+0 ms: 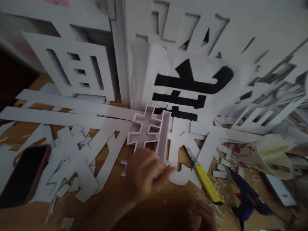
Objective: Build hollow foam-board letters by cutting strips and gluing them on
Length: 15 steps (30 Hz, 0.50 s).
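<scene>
A hollow white foam-board character [154, 128] with raised side walls sits at the middle of the table, its lower part covered by my left hand [145, 175]. That hand is blurred, with its fingers bent in at the character's lower end; what they hold is hidden. My right hand [202, 215] is low in the picture, dark and smeared, nearest to a yellow utility knife [205, 181]. The knife's blade lies out over white cut pieces. Behind the character stands a paper sheet with a black painted character [187, 85].
A blue hot glue gun [247, 195] lies at right, near a tilted paper cup [262, 157] and a lit phone [281, 191]. Another phone [24, 175] rests at left. Long white strips [60, 115] and scraps cover the wooden table. Cut white boards [74, 64] stand behind.
</scene>
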Available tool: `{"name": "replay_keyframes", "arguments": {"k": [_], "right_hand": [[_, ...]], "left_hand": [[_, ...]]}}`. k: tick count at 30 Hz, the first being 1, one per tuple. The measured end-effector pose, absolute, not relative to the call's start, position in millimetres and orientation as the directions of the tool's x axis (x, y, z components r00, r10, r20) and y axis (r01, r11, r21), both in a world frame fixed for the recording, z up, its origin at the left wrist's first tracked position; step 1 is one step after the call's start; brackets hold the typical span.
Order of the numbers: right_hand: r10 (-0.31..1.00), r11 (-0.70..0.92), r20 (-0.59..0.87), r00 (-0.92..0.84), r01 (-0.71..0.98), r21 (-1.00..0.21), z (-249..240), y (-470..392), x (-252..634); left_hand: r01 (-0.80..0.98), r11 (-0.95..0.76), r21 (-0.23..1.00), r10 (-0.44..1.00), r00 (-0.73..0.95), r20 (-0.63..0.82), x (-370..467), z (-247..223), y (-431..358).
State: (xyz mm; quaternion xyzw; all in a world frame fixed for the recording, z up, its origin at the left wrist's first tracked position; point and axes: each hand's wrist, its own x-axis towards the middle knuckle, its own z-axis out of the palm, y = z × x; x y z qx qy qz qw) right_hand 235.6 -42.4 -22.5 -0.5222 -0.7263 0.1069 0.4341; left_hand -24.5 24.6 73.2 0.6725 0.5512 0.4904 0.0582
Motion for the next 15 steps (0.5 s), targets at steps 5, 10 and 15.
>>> {"name": "replay_keyframes", "arguments": {"k": [5,10,15], "right_hand": [[0.821,0.542,0.539,-0.190,0.559,-0.627,46.2,32.9,174.8],[0.768,0.635,0.540,-0.345,0.523,-0.569,58.5,118.5,93.8],[0.831,0.554,0.397,-0.389,0.640,-0.532,30.4,146.4,69.3]], "left_hand": [[0.716,-0.033,0.698,0.737,-0.454,0.500,-77.2,35.2,68.6],[0.739,0.026,0.673,0.783,-0.434,0.446,-85.1,18.4,81.5],[0.795,0.069,0.603,0.821,-0.389,0.419,-78.4,21.3,80.9]]}}
